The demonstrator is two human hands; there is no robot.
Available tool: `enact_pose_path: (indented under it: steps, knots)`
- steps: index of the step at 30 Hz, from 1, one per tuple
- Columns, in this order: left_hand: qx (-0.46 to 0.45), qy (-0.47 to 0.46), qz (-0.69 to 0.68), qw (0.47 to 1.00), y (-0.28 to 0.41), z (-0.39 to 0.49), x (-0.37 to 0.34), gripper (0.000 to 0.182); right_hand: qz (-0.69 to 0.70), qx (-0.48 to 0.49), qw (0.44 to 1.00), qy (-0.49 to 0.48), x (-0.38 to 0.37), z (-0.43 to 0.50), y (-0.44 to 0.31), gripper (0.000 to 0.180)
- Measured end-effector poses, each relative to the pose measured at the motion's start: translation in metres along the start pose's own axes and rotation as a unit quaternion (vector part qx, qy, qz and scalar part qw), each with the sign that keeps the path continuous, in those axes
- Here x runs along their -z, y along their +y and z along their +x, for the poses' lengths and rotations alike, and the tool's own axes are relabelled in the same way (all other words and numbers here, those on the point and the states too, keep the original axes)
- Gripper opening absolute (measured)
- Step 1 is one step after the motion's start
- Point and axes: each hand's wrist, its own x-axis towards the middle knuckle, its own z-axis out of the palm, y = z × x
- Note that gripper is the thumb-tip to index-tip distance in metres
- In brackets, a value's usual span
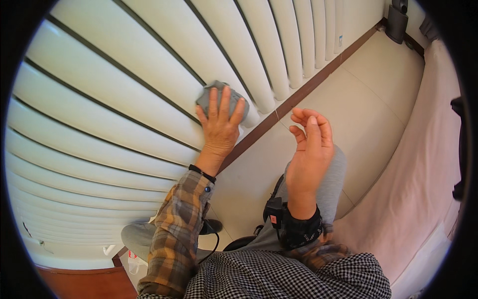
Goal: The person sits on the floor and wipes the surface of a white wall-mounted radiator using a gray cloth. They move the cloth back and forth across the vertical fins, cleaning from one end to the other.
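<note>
A grey cloth [223,101] lies under the spread fingers of my left hand [220,127], pressed flat against a column of the white radiator [149,93] near its lower end. My right hand [312,149] is raised over the floor and my knee, right of the radiator. Its fingers are curled with gaps between them, and no object shows in them. A small black device on a strap [275,213] sits at my right wrist.
A brown skirting board [261,136] runs below the radiator beside the tiled floor [358,112]. Pink fabric [414,149] hangs along the right. A dark object [396,24] stands in the far corner. Reddish-brown wood [87,282] is at the lower left.
</note>
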Motion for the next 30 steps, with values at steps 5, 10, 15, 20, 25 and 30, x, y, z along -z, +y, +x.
enact_pose_path:
  steps: [5, 10, 15, 20, 25, 30]
  knots:
    - [-0.11, -0.164, -0.118, 0.973, 0.028, -0.019, -0.026, 0.034, 0.016, 0.002, 1.0, -0.009, 0.001, 0.003, 0.004, 0.021]
    - [-0.248, -0.292, -0.101, 0.918, 0.02, -0.054, -0.018, 0.028, -0.002, -0.035, 0.999, -0.01, 0.001, 0.008, 0.006, 0.02]
    - [-0.268, -0.356, -0.069, 0.893, -0.007, -0.108, 0.021, 0.025, 0.032, -0.025, 0.999, -0.021, 0.005, 0.003, 0.008, 0.021]
    - [-0.15, -0.394, -0.074, 0.904, -0.028, -0.136, 0.087, 0.026, 0.036, -0.032, 0.998, -0.029, 0.004, -0.001, 0.01, 0.021]
    - [-0.018, -0.09, -0.013, 0.996, -0.062, -0.079, 0.136, 0.034, 0.025, -0.045, 0.998, -0.031, 0.002, -0.005, 0.011, 0.021]
    - [0.101, 0.131, 0.073, 0.984, -0.084, -0.002, 0.154, 0.06, 0.031, -0.05, 0.997, -0.057, 0.001, -0.013, 0.012, 0.021]
